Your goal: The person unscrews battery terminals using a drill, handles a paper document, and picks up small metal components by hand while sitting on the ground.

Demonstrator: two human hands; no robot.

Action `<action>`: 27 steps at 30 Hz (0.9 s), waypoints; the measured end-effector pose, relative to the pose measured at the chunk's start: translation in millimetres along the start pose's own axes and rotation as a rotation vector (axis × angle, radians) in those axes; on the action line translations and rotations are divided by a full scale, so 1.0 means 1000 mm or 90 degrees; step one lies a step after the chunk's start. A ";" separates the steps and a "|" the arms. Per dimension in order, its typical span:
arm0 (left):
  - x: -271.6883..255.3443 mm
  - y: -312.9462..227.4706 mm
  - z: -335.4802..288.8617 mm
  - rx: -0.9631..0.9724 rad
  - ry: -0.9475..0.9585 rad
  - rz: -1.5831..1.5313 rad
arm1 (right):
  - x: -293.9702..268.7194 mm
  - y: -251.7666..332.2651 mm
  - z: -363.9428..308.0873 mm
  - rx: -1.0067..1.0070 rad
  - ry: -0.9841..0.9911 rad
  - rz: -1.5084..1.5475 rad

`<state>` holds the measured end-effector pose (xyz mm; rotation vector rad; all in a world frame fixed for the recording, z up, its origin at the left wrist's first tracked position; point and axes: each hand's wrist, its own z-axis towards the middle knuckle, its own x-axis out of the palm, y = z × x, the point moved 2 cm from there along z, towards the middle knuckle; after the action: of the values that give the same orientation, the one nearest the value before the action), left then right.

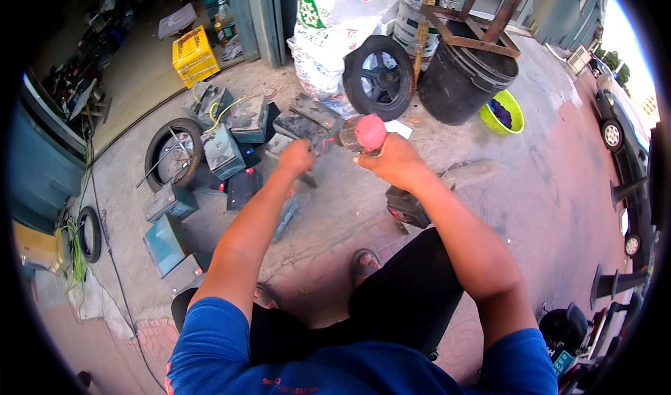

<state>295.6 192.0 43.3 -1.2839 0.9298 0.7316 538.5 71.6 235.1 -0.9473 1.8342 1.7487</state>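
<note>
The right hand [398, 161] grips the drill [368, 133], the left hand [298, 159] curls around I cannot tell what, and the work looks unfinished.

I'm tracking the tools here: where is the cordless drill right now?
In the head view, the cordless drill is just right of centre, held in the right hand, below the black spoked wheel.

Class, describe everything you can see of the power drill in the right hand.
The power drill has a rounded red part, a darker end facing the left hand, and a black block-shaped base below. Its casing looks like scuffed plastic. The right hand grips it, partly covering it. It is held in the air; the tip is too unclear to tell what it touches.
</note>
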 end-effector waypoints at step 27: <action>0.005 -0.020 0.021 0.064 0.045 0.187 | 0.009 -0.030 0.030 -0.026 0.009 -0.035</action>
<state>319.2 209.3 48.6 -1.1027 1.2146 0.8598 550.3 100.8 204.7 -1.0188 1.7700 1.7561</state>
